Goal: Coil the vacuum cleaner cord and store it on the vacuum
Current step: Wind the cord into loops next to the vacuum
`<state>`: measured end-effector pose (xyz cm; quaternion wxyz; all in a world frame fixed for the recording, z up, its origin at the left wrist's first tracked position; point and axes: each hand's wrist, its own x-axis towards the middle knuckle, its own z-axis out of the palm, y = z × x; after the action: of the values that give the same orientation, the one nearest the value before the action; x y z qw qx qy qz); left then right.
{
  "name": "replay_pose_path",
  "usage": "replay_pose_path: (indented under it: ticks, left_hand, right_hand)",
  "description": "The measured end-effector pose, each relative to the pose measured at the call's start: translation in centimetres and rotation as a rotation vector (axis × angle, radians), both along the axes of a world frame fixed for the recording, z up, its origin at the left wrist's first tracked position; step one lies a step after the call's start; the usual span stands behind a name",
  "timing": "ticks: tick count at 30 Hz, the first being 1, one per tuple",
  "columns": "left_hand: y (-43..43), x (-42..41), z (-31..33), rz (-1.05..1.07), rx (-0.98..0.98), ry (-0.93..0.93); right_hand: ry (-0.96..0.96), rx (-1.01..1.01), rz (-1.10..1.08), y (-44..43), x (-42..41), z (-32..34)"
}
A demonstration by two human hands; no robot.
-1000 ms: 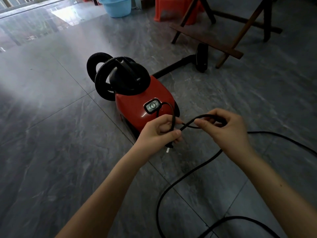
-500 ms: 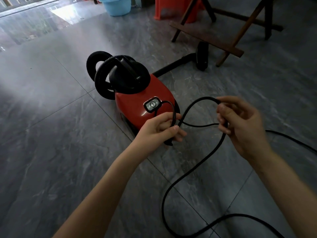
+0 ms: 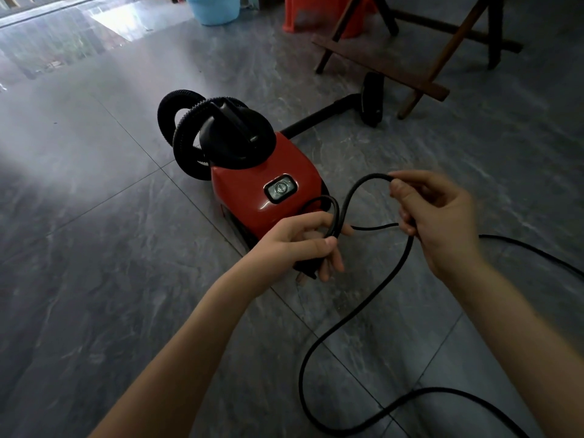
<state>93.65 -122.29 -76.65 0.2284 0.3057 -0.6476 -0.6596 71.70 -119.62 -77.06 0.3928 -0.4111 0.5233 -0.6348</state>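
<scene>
Beside the vacuum (image 3: 259,197), both hands (image 3: 297,245) (image 3: 439,216) hold looped cord (image 3: 354,314).

Grey marbled floor tiles (image 3: 94,263) lay glossy — daylight glared at the far left. Beyond stood a blue bucket (image 3: 211,7), an orange stool (image 3: 295,17) and a wooden frame (image 3: 395,63).

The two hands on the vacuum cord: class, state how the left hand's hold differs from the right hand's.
The left hand is closed around gathered loops of the cord near the red vacuum; the right hand pinches one strand in its fingertips. The left hand sits lower and nearer the vacuum; the right is raised, out to the side. Both grip the same black cord.
</scene>
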Motion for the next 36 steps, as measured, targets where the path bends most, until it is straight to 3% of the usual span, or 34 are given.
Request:
replay_pose_path:
  ticks: [12,17,23,28,36]
  left_hand:
    - [-0.4,-0.1,-1.0,0.098,0.002,0.062]
    - [-0.5,-0.1,-1.2,0.112,-0.084,-0.034]
    - [0.0,-1.1,-1.3,0.144,-0.096,-0.095]
    - [0.0,-1.3,-1.0,0.193,-0.077,-0.056]
    - [-0.6,0.1,-1.0,0.283,-0.007,0.065]
  right_hand:
    - [0.048,0.068,0.185,0.3,0.2,0.1]
    - [0.189,0.128,0.268,0.6,0.5,0.7]
    - [0.203,0.096,0.288,0.5,0.6,0.9]
    - [0.178,0.032,0.275,0.4,0.9,-0.9]
    - [0.116,0.181,0.283,2.7,0.0,-6.2]
